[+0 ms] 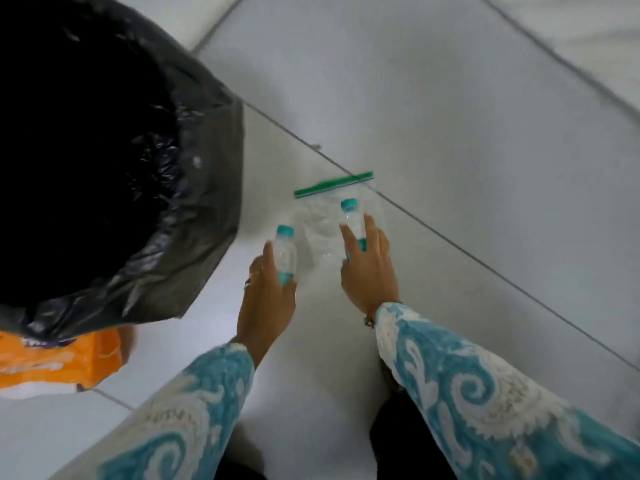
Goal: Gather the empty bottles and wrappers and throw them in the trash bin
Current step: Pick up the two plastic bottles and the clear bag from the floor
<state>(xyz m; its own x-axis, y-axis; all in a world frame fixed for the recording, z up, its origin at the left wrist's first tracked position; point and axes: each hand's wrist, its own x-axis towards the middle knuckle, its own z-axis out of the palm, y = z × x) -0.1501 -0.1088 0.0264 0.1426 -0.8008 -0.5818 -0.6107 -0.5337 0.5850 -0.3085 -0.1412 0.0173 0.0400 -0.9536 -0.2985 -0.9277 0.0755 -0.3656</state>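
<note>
both hands reach down over the white tiled floor [450,133], each wrapped around a small clear bottle with a teal cap: left hand [266,299] on the left bottle [285,254], right hand [369,271] on the right bottle [351,220]. a clear zip bag [332,216] with a green seal lies on the floor between them. the black-lined trash bin [194,202] stands just left, an orange wrapper [59,362] at its base.

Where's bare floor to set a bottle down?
Open tile right of the zip bag, past the grout line. Bare strip between the two sleeves too. Crowded left: trash bin and orange packet. Left hand and right hand each grip a bottle.
</note>
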